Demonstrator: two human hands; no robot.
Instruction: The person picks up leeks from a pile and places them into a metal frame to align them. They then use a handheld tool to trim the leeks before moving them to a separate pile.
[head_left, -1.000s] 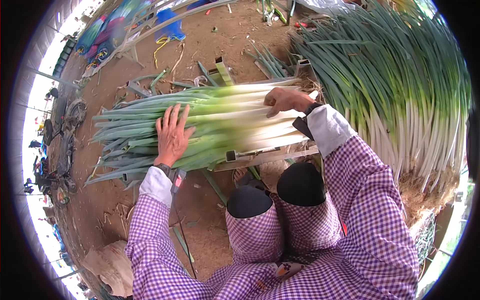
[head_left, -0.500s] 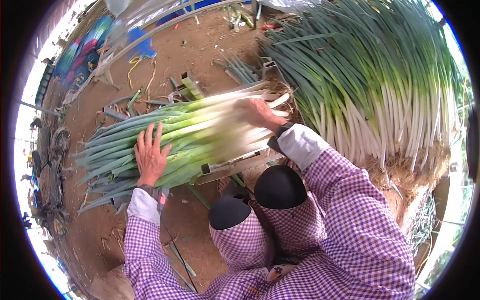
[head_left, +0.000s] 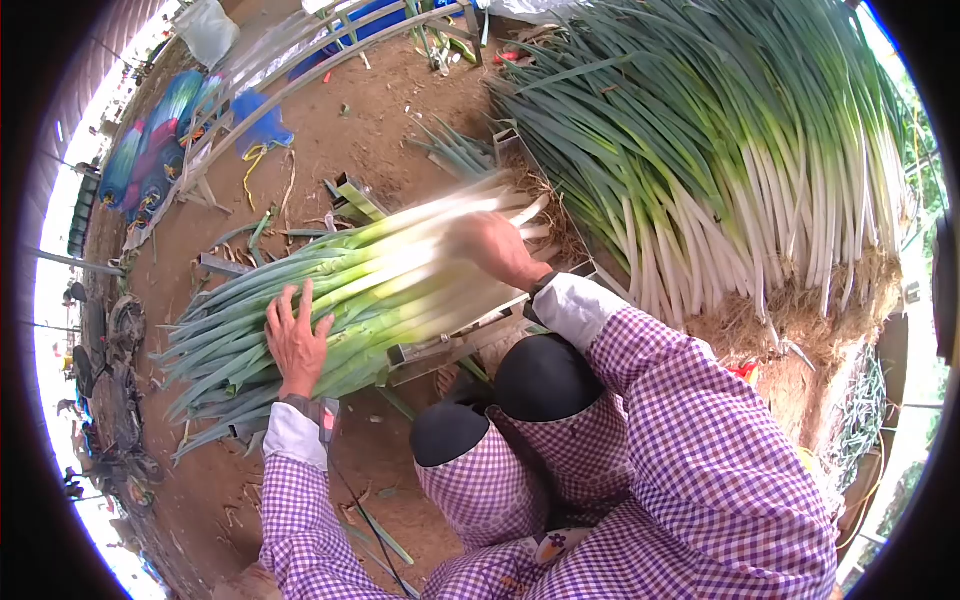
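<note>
A bundle of long green onions [head_left: 350, 275] lies across a metal frame [head_left: 440, 352], green leaves to the left and white stems to the right. On the leaves rests my left hand [head_left: 296, 338], its fingers apart. My right hand [head_left: 492, 248] is over the white stems near their root ends; motion blur smears its fingers and the stems beneath. Loose roots and soil lie at the right end of the frame.
A big pile of green onions [head_left: 740, 170] fills the right side, roots toward me. Blue netting [head_left: 262, 122] and a light-coloured rack [head_left: 300, 85] stand at the upper left. Cut leaves are scattered on the soil floor [head_left: 340, 135]. My knees are below the frame.
The whole view has shifted a little. My right hand has moved slightly left along the stems and remains blurred. My left hand stays on the leaves.
</note>
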